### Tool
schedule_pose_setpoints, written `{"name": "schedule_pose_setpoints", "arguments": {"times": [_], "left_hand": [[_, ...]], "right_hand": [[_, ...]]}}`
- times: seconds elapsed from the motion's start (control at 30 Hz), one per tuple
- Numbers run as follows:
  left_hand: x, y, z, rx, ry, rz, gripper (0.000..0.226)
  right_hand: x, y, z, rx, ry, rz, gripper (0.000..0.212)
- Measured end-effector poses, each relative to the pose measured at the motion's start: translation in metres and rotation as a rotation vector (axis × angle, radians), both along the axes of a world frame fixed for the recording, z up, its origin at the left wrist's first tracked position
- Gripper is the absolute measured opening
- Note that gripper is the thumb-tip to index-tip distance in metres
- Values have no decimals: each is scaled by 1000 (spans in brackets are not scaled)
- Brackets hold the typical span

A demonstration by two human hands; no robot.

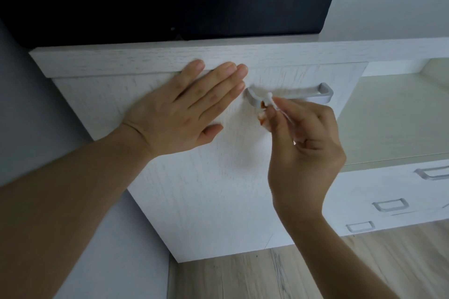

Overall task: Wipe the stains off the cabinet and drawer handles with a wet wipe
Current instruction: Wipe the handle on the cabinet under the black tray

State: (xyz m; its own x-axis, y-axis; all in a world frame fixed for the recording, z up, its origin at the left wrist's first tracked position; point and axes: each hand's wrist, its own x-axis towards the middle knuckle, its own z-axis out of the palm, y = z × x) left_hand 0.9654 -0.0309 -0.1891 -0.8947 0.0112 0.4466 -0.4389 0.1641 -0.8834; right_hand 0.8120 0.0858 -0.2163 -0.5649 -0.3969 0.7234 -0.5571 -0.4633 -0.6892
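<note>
Step in hand: wiping the left end of the cabinet handle [290, 94], where a reddish-brown stain sits at the bend.
Right hand [306, 150]: fingers curled, pinching the wet wipe [268, 102] against the handle's left bend; the wipe already carries brown smears.
Left hand [184, 111]: flat, fingers straight and close together, pressed on the cabinet door [218, 177] just left of the handle, fingertips near its mount.
Bracing: that flat palm likely steadies the door (worth holding, so rubbing does not swing it).
Technique: judged best to fold to a clean patch of wipe, then wrap it round the bend and rub underside as well as front; the soiled patch could smear.
Door face: faint rusty flecks above the handle; blurred, cannot tell if stain.
Left to do: drawer handles [391, 205] lower right, well apart, look untouched.
On top: a black box [218, 7] sits on the cabinet.
</note>
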Motion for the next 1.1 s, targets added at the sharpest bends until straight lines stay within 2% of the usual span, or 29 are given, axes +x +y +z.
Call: {"name": "schedule_pose_setpoints", "arguments": {"times": [0.17,0.33,0.47,0.67,0.8,0.87,0.93,1.0,1.1], "left_hand": [[0,1,0,17,0,-9,71],[-1,1,-1,6,-4,5,71],[0,0,-1,5,6,-5,72],[0,0,-1,-1,17,-2,71],[-1,1,-2,18,15,-3,71],[-2,1,-3,5,2,19,71],[-1,1,-3,-3,4,17,71],[-1,1,-2,-5,13,4,72],[-1,2,-2,1,7,6,71]], "right_hand": [[15,5,0,98,-31,45,10],[16,3,9,137,-301,93,5],[2,5,11,92,-500,92,6],[14,4,12,161,-319,125,5],[6,3,11,61,-507,55,6],[3,5,11,33,-531,46,6],[11,5,10,51,-429,78,2],[23,3,11,78,-332,104,11],[30,-2,13,80,-330,79,11]]}}
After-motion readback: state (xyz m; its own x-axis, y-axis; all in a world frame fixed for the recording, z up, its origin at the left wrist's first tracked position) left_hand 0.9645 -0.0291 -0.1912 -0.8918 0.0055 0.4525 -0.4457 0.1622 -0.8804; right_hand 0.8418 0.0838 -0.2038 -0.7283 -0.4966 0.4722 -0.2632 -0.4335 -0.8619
